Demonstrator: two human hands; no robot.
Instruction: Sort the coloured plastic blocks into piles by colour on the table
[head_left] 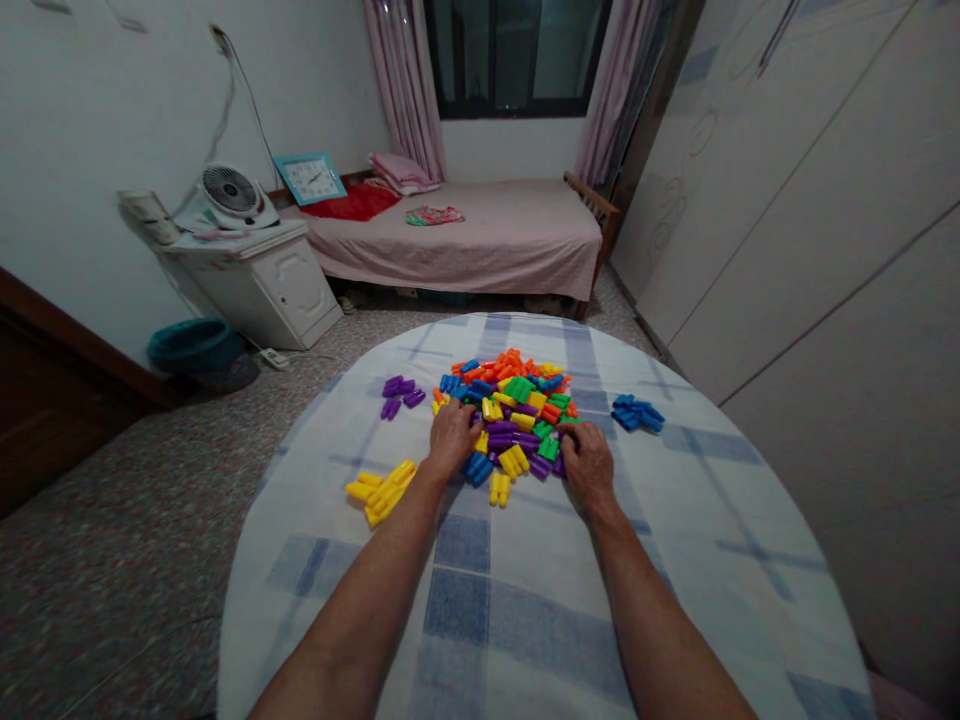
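A heap of small plastic building pieces (pixel 517 422) in orange, yellow, green, blue and purple lies mid-table. At its left edge is my left hand (pixel 451 438), fingers curled in against the pieces by a purple one; whatever they grip is hidden. My right hand (pixel 588 462) rests at the heap's right edge, its fingers bent beside green pieces (pixel 550 447) and purple ones. Sorted by colour, smaller groups lie apart: yellow pieces (pixel 384 492) near my left forearm, purple pieces (pixel 403 394) beyond them, and blue pieces (pixel 637 413) to the right.
The round table wears a blue-and-white checked cloth (pixel 540 610). Past it stands a bed (pixel 495 235) with a pink sheet. On the left are a white cabinet (pixel 289 285) carrying a fan (pixel 232 192) and a teal bin (pixel 191 345). Tall wardrobe doors (pixel 810 200) line the right side.
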